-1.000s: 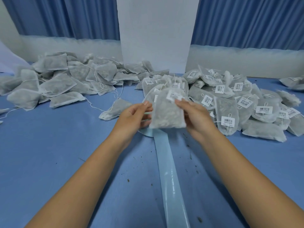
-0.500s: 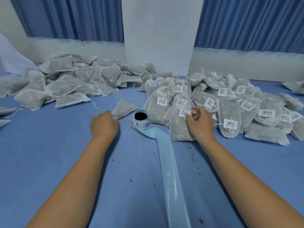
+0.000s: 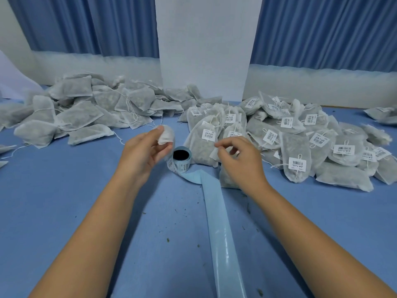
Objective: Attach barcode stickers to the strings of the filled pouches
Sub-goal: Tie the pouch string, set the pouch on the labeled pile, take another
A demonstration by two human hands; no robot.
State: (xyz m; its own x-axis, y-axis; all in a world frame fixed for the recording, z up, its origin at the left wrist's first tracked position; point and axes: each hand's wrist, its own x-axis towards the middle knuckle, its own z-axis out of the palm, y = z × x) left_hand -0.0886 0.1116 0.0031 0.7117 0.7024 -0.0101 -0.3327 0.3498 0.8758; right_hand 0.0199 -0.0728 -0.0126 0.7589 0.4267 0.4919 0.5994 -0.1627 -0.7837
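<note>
My left hand is raised above the table and pinches a small white filled pouch between thumb and fingertips. My right hand hovers with loosely curled fingers over a labelled pouch lying at the edge of the labelled pile, and I see nothing gripped in it. Between the hands stands the roll of barcode stickers. Its pale blue backing strip runs toward me. The unlabelled pouches are heaped at the left.
A blue table carries everything, with small dark crumbs scattered near the strip. A white panel stands upright at the back centre before blue curtains. More pouches lie at the far right edge.
My left hand has lifted a pouch from the table on the left up toward the centre. My right hand has let go of the labelled pouch's tag and drawn back slightly.
</note>
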